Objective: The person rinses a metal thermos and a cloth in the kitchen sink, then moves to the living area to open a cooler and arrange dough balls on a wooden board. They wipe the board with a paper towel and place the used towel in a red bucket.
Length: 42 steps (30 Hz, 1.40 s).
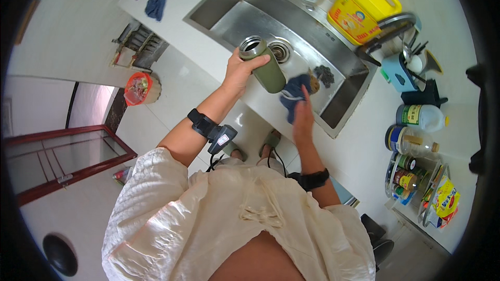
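My left hand (243, 68) is closed around a green metal bottle (269, 71), tilted over the near side of the stainless steel sink (238, 18). Its steel mouth is uncovered and faces up and left. My right hand (303, 117), blurred, is at a dark blue cloth (293, 93) on the sink's near edge; whether the fingers grip it cannot be told. Just beyond the cloth, a brown scrubber (313, 82) and a dark wire scouring pad (324, 77) lie in the sink, to the right of the drain (279, 50).
A yellow jug (357, 17) stands behind the sink beside the faucet (375, 45). On the right counter are a blue utensil holder (399, 73), bottles and a seasoning rack (420, 191). Another blue cloth (156, 6) lies at left. A lined waste bin (142, 89) stands on the floor.
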Each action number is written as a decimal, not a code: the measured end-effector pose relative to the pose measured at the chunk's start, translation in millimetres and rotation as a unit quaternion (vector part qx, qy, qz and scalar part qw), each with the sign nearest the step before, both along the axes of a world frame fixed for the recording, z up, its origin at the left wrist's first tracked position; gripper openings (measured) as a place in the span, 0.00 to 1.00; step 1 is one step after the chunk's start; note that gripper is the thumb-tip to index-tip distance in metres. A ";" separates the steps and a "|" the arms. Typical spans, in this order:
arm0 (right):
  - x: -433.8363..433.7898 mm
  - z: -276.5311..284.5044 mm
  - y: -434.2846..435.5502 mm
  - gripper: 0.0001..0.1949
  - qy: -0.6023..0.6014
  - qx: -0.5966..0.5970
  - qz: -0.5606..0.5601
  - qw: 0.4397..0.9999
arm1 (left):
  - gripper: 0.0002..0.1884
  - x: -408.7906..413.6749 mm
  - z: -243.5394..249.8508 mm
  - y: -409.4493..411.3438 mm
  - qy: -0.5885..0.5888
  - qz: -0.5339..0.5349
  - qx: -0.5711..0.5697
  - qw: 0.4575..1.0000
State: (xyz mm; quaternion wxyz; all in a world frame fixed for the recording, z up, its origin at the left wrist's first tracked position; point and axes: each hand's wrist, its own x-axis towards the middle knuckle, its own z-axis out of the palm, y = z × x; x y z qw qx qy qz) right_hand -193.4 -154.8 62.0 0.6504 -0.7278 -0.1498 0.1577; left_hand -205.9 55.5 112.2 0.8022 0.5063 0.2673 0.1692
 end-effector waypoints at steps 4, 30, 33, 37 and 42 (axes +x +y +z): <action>-38.5 40.8 108.2 0.41 -0.500 -0.181 0.008 0.847 | 0.25 -47.2 25.3 19.5 -0.003 0.028 0.019 0.999; -140.3 -11.0 524.1 0.13 -0.358 -0.091 0.412 0.833 | 0.37 -363.9 36.3 367.4 0.049 0.136 0.336 0.931; -124.1 37.2 590.1 0.27 -0.059 -0.171 0.240 0.954 | 0.37 -399.9 26.4 432.8 0.159 0.161 0.466 0.855; -63.1 43.7 662.5 0.32 -0.263 -0.282 0.103 0.917 | 0.36 -456.7 44.2 507.8 0.192 0.203 0.398 0.874; 20.1 10.7 721.8 0.54 -0.358 -0.465 0.054 0.808 | 0.37 -548.3 43.4 565.3 0.272 0.325 0.346 0.837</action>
